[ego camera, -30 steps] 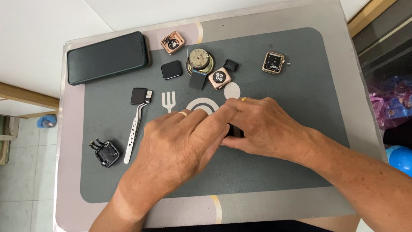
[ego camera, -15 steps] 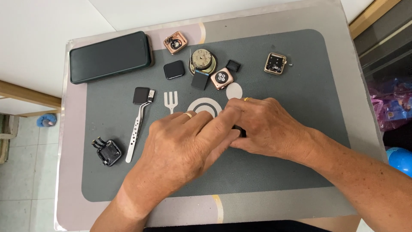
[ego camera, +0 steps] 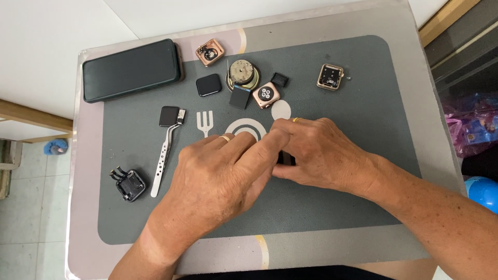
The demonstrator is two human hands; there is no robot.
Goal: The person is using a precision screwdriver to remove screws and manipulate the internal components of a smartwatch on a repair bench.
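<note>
Head view shows me a grey work mat (ego camera: 332, 207) filling most of the frame. At centre, my left hand (ego camera: 223, 176) and right hand (ego camera: 316, 150) press together, fingertips meeting over a small dark part (ego camera: 284, 157) pinched between them; most of it is hidden, so I cannot tell what it is. A dark phone (ego camera: 132, 70) lies at upper left. Metal tweezers (ego camera: 163, 161) lie left of the hands, with a black square screen (ego camera: 169, 116) at their tip. A black watch body (ego camera: 129, 184) sits at lower left. Along the top are a round metal movement (ego camera: 241, 72), a rose-gold watch case (ego camera: 266, 95) and another open case (ego camera: 330, 76).
</note>
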